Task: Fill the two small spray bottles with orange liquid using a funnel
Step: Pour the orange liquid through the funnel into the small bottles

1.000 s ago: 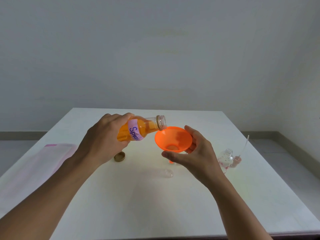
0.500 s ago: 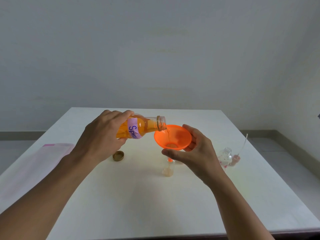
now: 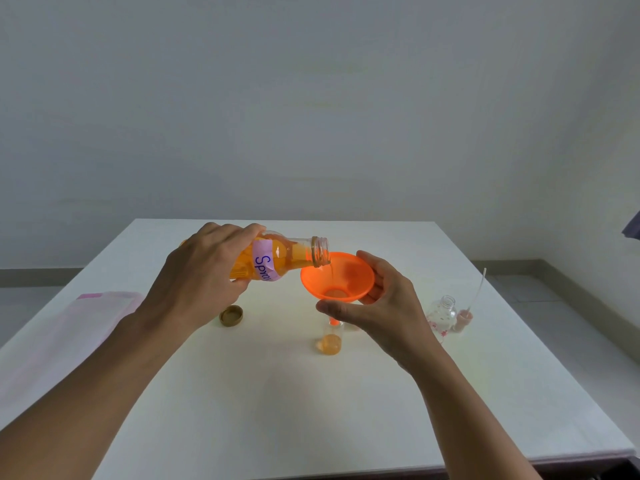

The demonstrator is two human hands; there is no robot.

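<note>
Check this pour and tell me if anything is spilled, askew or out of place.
Nothing stands out. The left hand tips the orange liquid bottle into the funnel, steadied by the right hand over the small spray bottle. The table shows no spill.

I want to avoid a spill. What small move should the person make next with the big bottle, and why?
Probably hold the tilt and keep pouring slowly. The left hand tips the big bottle over the funnel, which the right hand steadies in the small bottle. That bottle shows liquid only near its bottom, and liquid is pooled in the funnel.
</note>
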